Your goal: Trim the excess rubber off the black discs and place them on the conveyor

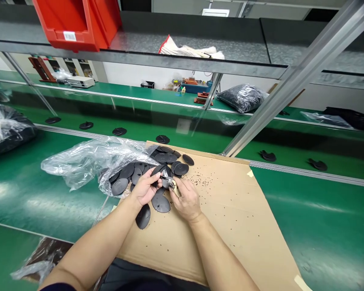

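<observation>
My left hand [145, 188] pinches a black oval plastic part [158, 170] above a heap of similar parts. My right hand [186, 199] is closed around a small pair of nippers [174, 186] with pale handles, their metal jaws at the edge of the held part. Below the hands, loose black oval pieces [161, 203] lie on a cardboard sheet [227, 226]. Further parts spill from the mouth of a clear plastic bag [87, 159] to the left. Tiny black scraps [202, 180] are scattered over the cardboard on the right.
Behind the cardboard runs a green strip carrying spaced black parts [119, 131]. A metal post [279, 89] slants up at the right. Overhead, a shelf holds a red bin [79, 24] and white gloves [191, 50]. A filled plastic bag [6, 129] sits far left.
</observation>
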The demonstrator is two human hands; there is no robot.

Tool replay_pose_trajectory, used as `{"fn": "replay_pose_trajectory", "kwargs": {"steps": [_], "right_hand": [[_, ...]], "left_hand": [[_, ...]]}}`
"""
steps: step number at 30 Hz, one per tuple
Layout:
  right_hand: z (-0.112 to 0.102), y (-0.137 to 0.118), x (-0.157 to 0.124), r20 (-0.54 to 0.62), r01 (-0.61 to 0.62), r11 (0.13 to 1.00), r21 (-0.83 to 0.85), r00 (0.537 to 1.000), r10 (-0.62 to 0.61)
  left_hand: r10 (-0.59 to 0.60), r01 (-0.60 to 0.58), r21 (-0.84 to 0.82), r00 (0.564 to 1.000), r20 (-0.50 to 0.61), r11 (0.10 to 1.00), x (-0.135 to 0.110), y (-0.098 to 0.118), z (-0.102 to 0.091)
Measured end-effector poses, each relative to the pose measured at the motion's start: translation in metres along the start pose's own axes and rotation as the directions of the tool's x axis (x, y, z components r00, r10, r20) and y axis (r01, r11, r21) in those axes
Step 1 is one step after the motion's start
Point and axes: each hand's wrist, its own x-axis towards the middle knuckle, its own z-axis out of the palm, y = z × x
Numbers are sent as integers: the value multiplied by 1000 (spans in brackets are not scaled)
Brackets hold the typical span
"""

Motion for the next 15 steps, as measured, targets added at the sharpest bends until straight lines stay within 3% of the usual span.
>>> {"fn": "replay_pose_trajectory", "kwargs": {"steps": [6,15], "right_hand": [[-1,1,0,4,4,999,-32,1000,-3],[1,1,0,19,-12,1000,22,1000,11]], "left_hand": [[-33,32,-54,999,-27,998,-1,-3,0],[14,-14,-12,1000,-2,1000,-1,-3,0]]}}
